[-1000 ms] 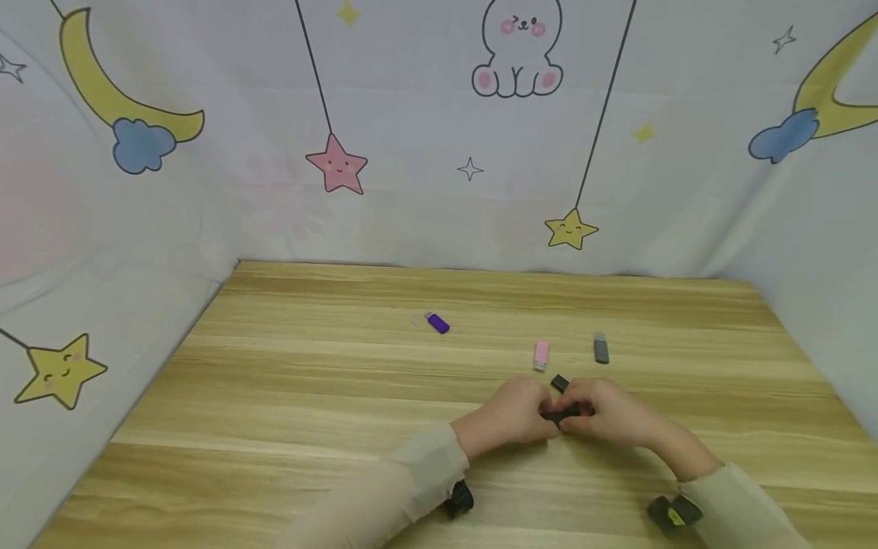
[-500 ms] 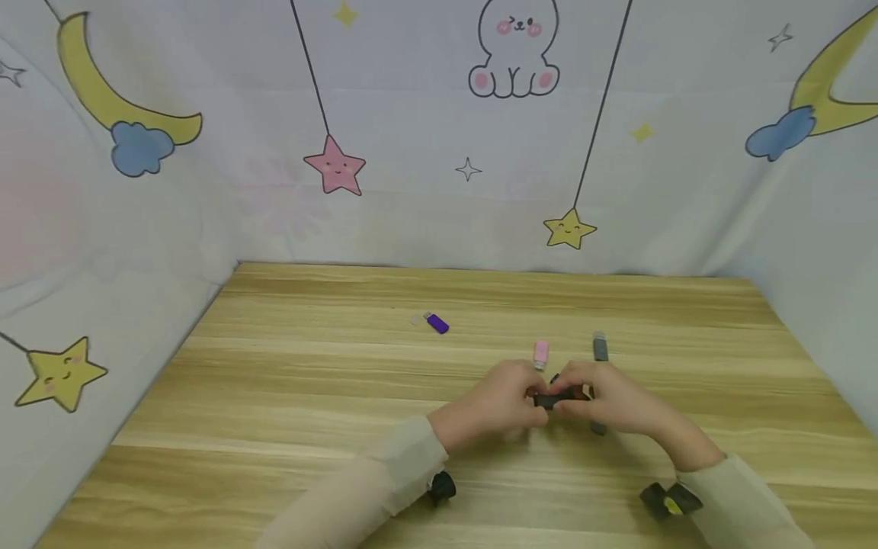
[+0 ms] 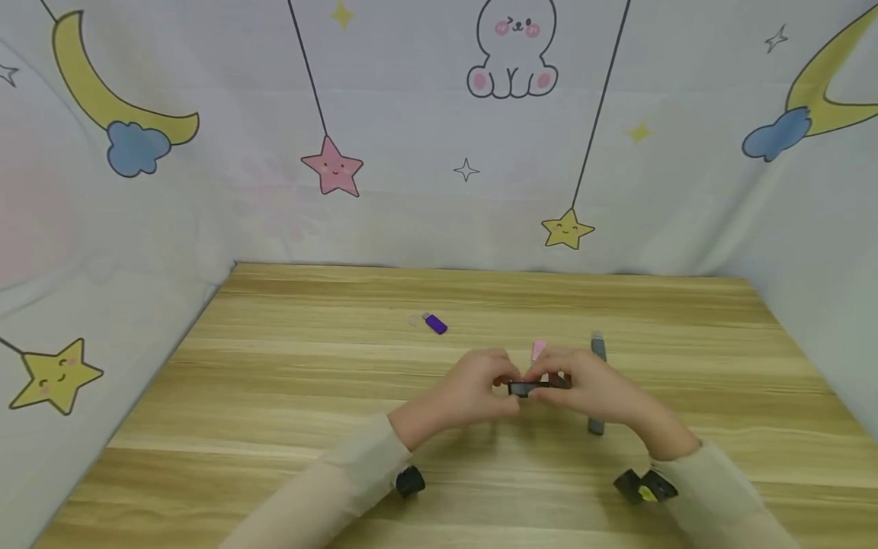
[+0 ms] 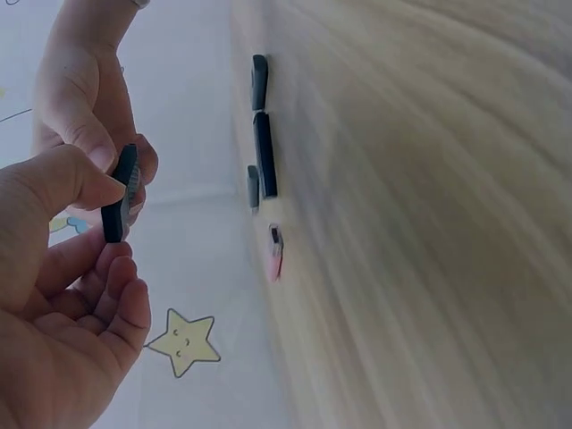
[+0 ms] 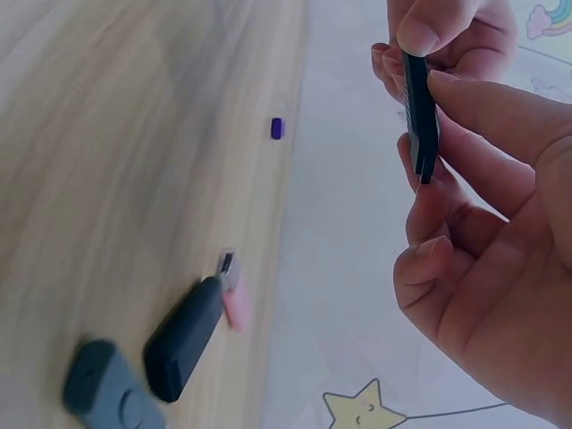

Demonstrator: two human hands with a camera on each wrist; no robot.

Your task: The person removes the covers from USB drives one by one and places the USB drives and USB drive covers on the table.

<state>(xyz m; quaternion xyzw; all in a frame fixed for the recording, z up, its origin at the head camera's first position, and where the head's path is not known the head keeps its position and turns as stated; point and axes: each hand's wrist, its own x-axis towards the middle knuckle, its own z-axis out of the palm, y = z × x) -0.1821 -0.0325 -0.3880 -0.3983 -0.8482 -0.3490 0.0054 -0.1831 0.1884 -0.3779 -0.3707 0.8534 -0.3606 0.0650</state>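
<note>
Held up between both hands is a small flat black USB stick, which looks thin and dark with a ridged side in the right wrist view. My right hand pinches it between thumb and fingers. At its other end, my left hand has its thumb against the stick and its fingers curled behind. Just beyond the hands lies a pink USB stick, partly covered by the right fingers. Another black stick lies on the table below, hidden from the head view by my right hand.
A grey USB stick lies beyond my right hand, and another grey one lies nearer. Farther left is a purple USB stick beside a small clear piece. Printed cloth walls the wooden table.
Both hands have moved left and slightly away from me, with the black stick between them. The nearer grey stick has come into sight, while the pink one is now partly covered.
</note>
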